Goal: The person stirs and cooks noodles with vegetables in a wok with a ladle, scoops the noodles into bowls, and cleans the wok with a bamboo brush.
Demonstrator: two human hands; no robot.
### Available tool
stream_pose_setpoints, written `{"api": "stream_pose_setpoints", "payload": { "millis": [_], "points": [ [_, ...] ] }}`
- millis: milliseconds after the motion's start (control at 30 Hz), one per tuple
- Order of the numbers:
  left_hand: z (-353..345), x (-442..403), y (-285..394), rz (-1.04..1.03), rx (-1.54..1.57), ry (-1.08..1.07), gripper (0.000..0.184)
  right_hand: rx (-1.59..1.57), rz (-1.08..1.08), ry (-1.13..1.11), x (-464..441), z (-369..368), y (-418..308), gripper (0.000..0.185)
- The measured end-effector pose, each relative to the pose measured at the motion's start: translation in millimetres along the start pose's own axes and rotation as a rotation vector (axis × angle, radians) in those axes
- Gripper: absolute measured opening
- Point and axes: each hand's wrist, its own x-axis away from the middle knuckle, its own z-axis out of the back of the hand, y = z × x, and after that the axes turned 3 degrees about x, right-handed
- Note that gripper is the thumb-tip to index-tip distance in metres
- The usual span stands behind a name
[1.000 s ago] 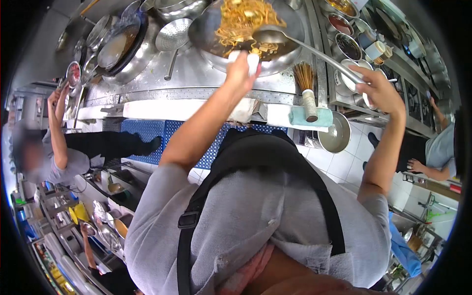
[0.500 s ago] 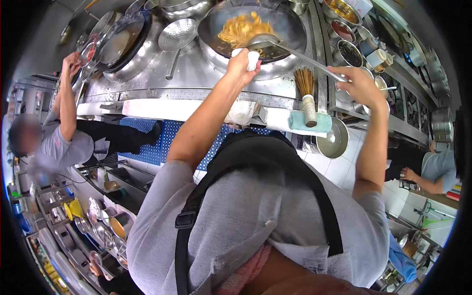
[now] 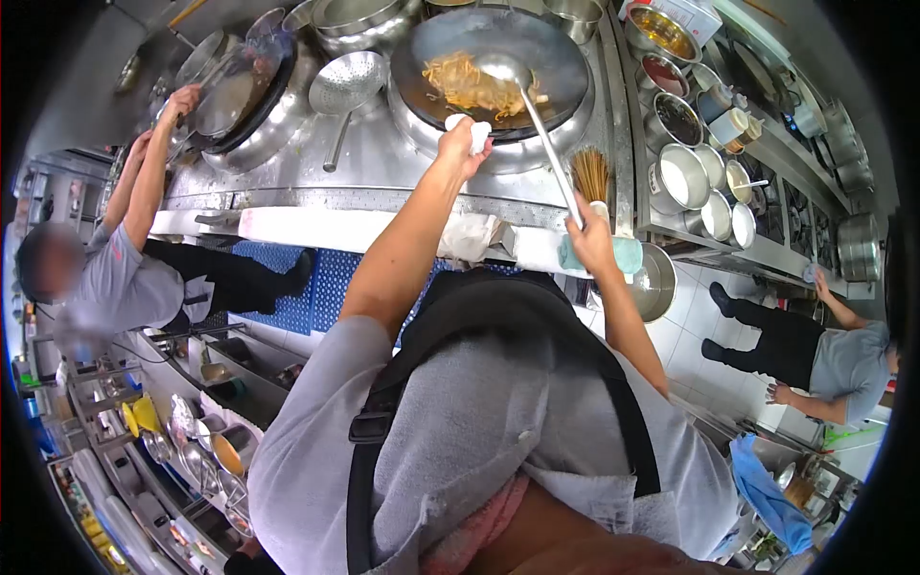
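A dark wok (image 3: 563, 65) sits on the range in front of me, with stir-fried noodles (image 3: 465, 86) in it. My left hand (image 3: 464, 146) is closed around a folded white cloth (image 3: 478, 132) at the wok's near rim; whether there is a handle under the cloth, I cannot tell. My right hand (image 3: 592, 240) grips the end of a long-handled ladle (image 3: 548, 144). The ladle's round bowl rests down among the noodles. Partly hidden behind my right hand stands a bamboo wok brush (image 3: 589, 172), next to a teal cloth (image 3: 628, 255).
A perforated strainer (image 3: 347, 80) lies left of the wok. Sauce and seasoning containers (image 3: 682, 177) line the right side. One co-worker (image 3: 144, 264) handles another wok (image 3: 240, 91) at left; a second person (image 3: 843, 359) stands at right. A metal pot (image 3: 655, 287) is below the counter edge.
My right hand has moved left and towards me, swinging the ladle more upright, its bowl farther into the wok. My left hand shifted slightly. The person at right has come more into view.
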Motion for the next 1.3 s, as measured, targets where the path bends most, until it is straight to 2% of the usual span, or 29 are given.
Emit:
{"api": "stream_pose_setpoints", "payload": {
  "millis": [33, 100, 133, 167, 233, 267, 300, 367, 467, 533, 600, 633, 700, 733, 800, 900, 933, 1033, 1067, 1100, 1167, 1200, 1233, 1300],
  "points": [
    [4.0, -8.4, -1.7, 0.005, -0.012, -0.001, 0.017, 0.039, -0.142, -0.112, 17.6, 7.2, -15.1, 0.058],
    [-0.6, -18.3, 4.0, 0.01, -0.053, -0.013, 0.019, 0.012, 0.038, -0.136, 37.3, 41.3, -10.7, 0.06],
    [-7.7, -14.4, 10.8, 0.085, -0.059, 0.011, 0.019, 0.04, 0.066, -0.173, 35.4, 56.7, 3.3, 0.062],
    [-8.2, -24.2, 12.4, 0.13, -0.043, 0.044, 0.019, 0.105, 0.169, -0.158, 30.6, 83.6, -17.9, 0.061],
    [-5.3, -47.3, 8.4, 0.17, 0.043, 0.017, 0.019, 0.308, 0.161, -0.292, -0.3, 116.0, -63.0, 0.06],
    [-1.3, -51.9, 3.6, 0.184, 0.056, -0.01, 0.018, 0.338, 0.204, -0.278, -21.7, 114.7, -68.4, 0.058],
    [-0.5, -40.5, -0.4, 0.107, 0.051, 0.002, 0.017, 0.367, 0.251, -0.268, -40.5, 110.4, -73.9, 0.057],
    [-8.4, 7.1, -6.0, -0.049, 0.034, 0.015, 0.015, 0.469, 0.154, -0.222, -67.4, 93.7, -89.7, 0.057],
    [8.4, 94.2, -24.7, 0.069, 0.045, 0.025, 0.013, 0.524, 0.14, -0.184, -58.3, 108.1, -122.6, 0.056],
    [6.9, 123.5, -17.7, 0.089, 0.008, 0.008, 0.015, 0.359, 0.304, -0.181, -53.5, 146.1, -101.5, 0.056],
    [-8.5, 117.6, -1.9, 0.073, 0.026, -0.016, 0.017, 0.386, 0.153, -0.365, -32.6, 207.4, -139.7, 0.052],
    [-24.6, 98.1, 13.3, 0.062, 0.036, -0.025, 0.018, 0.385, -0.142, -0.497, -19.4, 232.0, -176.7, 0.053],
    [-36.8, 55.9, 13.5, 0.075, 0.085, 0.029, 0.021, 0.318, -0.253, -0.516, -17.2, 245.5, -163.8, 0.054],
    [-29.1, 35.7, 2.5, 0.054, 0.09, 0.071, 0.021, 0.402, -0.132, -0.479, -20.7, 235.6, -157.8, 0.055],
    [-2.6, 42.7, -22.3, 0.04, 0.066, -0.006, 0.02, 0.547, 0.098, -0.38, -35.6, 201.2, -126.6, 0.056],
    [36.3, 102.9, -47.9, 0.098, -0.048, -0.06, 0.02, 0.359, 0.34, -0.191, -51.4, 158.1, -73.2, 0.062],
    [23.0, 136.7, -36.0, 0.148, -0.138, 0.017, 0.02, 0.333, 0.181, -0.288, -47.6, 167.6, -99.3, 0.061],
    [5.8, 111.1, -5.0, 0.158, -0.035, -0.079, 0.022, 0.503, 0.232, -0.382, -61.6, 194.0, -129.8, 0.054],
    [-9.8, 87.5, 12.0, 0.201, 0.038, -0.045, 0.021, 0.532, 0.287, -0.414, -70.0, 196.2, -139.1, 0.052],
    [-11.8, 50.1, 22.3, 0.248, 0.004, -0.145, 0.023, 0.548, 0.317, -0.391, -78.4, 189.6, -140.6, 0.052],
    [-12.6, 34.1, 13.6, 0.166, -0.004, -0.066, 0.025, 0.579, 0.371, -0.343, -88.8, 164.2, -129.9, 0.053],
    [0.4, 33.3, 2.9, 0.168, -0.016, -0.122, 0.024, 0.56, 0.349, -0.323, -87.7, 153.7, -130.4, 0.054],
    [16.3, 37.6, -10.8, 0.165, -0.031, -0.18, 0.023, 0.49, 0.451, -0.242, -97.2, 141.4, -101.5, 0.055],
    [39.0, 73.6, -37.5, 0.144, -0.149, -0.079, 0.022, 0.235, 0.244, -0.26, -73.5, 144.8, -104.8, 0.051]
  ]
}}
